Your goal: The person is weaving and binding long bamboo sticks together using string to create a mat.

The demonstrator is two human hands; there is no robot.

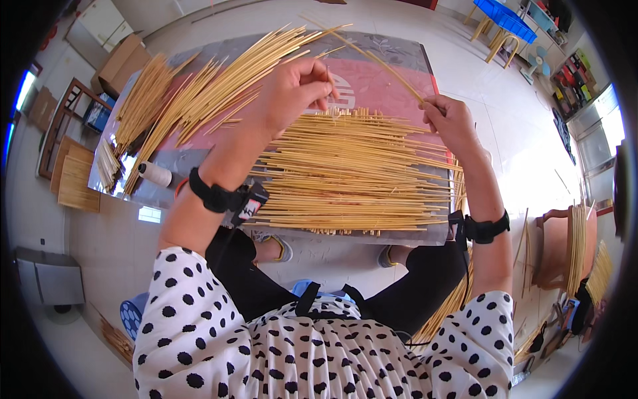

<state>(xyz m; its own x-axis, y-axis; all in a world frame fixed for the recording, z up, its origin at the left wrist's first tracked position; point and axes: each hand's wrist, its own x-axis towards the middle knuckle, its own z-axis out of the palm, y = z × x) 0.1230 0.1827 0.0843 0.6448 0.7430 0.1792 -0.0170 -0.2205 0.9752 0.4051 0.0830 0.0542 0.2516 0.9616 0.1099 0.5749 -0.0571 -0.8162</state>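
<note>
A layer of yellow straw stalks (pixel 352 174) lies crosswise in front of me on the table, their ends packed along the far edge. My right hand (pixel 449 124) pinches a few long straw stalks (pixel 392 72) above the layer's far right corner; they slant up to the far left. Over its far edge, left of the middle, my left hand (pixel 302 90) is closed with the fingertips together. Whatever sits in its pinch is too small to make out. Black straps with small devices circle both wrists.
Loose straw bundles (pixel 249 76) spread over the table's far left, with a darker bundle (pixel 143 100) beside them. A white thread spool (pixel 155 174) lies at the left. More straw (pixel 577 249) leans on a brown chair (pixel 551 256) at right. A blue table (pixel 505 20) stands far right.
</note>
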